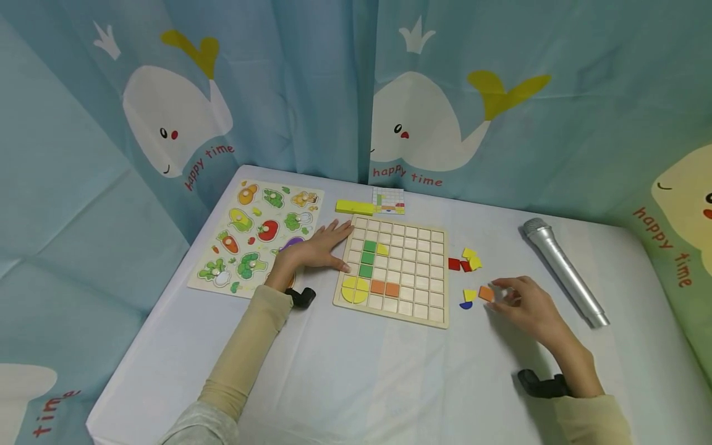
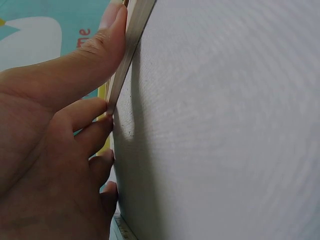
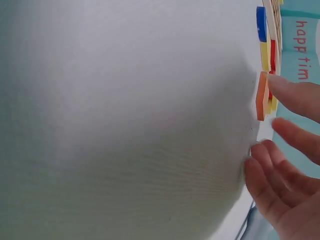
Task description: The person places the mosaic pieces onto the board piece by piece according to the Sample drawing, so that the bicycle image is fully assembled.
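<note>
A wooden grid board (image 1: 408, 279) lies on the table. In its cells are green squares (image 1: 367, 258), a yellow piece (image 1: 382, 249), yellow quarter circles forming a disc (image 1: 349, 295) and two orange squares (image 1: 377, 287). My left hand (image 1: 322, 247) rests along the board's left edge, fingers spread, the thumb on its rim in the left wrist view. Right of the board, my right hand (image 1: 528, 307) is beside a loose orange square (image 1: 486, 293). In the right wrist view its thumb (image 3: 295, 95) is close to that square (image 3: 261, 97), with the fingertips apart from it.
Beside the orange square lie a yellow piece (image 1: 470, 295) and a blue half disc (image 1: 466, 305). Red (image 1: 454, 264) and yellow pieces (image 1: 474, 263) lie farther back. A vegetable puzzle (image 1: 261, 253), yellow block (image 1: 354, 207), pattern card (image 1: 388, 201) and silver microphone (image 1: 567, 272) are around.
</note>
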`<action>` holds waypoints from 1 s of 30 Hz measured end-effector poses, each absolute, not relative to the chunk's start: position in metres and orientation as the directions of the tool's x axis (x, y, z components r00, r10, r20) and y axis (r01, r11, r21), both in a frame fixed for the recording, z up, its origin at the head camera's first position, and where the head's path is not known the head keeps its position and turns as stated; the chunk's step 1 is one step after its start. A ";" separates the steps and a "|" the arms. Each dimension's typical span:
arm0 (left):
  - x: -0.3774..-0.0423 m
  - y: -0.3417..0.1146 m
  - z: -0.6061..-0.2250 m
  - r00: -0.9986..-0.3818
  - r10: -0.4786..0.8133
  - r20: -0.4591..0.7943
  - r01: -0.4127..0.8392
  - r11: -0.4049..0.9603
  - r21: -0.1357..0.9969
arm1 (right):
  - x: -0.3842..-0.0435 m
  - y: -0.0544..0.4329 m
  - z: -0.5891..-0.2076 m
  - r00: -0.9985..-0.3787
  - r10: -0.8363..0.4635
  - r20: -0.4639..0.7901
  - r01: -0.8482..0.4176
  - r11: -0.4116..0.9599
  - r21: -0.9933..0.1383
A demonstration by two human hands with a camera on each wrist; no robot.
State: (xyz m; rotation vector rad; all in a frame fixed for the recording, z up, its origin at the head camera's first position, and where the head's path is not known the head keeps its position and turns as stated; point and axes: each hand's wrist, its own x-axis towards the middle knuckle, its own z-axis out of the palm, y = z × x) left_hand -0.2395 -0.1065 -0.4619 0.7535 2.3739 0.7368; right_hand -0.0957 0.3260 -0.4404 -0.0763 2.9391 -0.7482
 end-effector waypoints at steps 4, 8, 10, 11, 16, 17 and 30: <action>-0.239 -0.106 -0.462 -0.699 0.638 -0.323 0.343 0.696 0.631 | -0.096 0.327 -0.443 -0.990 -0.075 -0.117 -0.011 0.883 -0.470; -0.239 -0.106 -0.462 -0.702 0.635 -0.322 0.342 0.697 0.630 | -0.096 0.327 -0.445 -0.992 -0.077 -0.099 -0.022 0.882 -0.471; -0.239 -0.106 -0.463 -0.704 0.633 -0.321 0.341 0.698 0.629 | -0.096 0.327 -0.446 -0.993 -0.076 -0.094 -0.023 0.880 -0.475; -0.239 -0.106 -0.462 -0.704 0.633 -0.322 0.340 0.699 0.629 | -0.096 0.327 -0.446 -0.993 -0.076 -0.091 -0.024 0.879 -0.476; -0.239 -0.106 -0.462 -0.705 0.630 -0.326 0.334 0.701 0.630 | -0.096 0.326 -0.448 -0.993 -0.072 -0.089 -0.021 0.878 -0.478; -0.239 -0.106 -0.462 -0.705 0.630 -0.327 0.335 0.701 0.629 | -0.096 0.325 -0.448 -0.993 -0.071 -0.090 -0.020 0.879 -0.477; -0.239 -0.106 -0.463 -0.701 0.637 -0.321 0.355 0.702 0.617 | -0.097 0.318 -0.448 -0.994 -0.053 -0.097 0.002 0.868 -0.496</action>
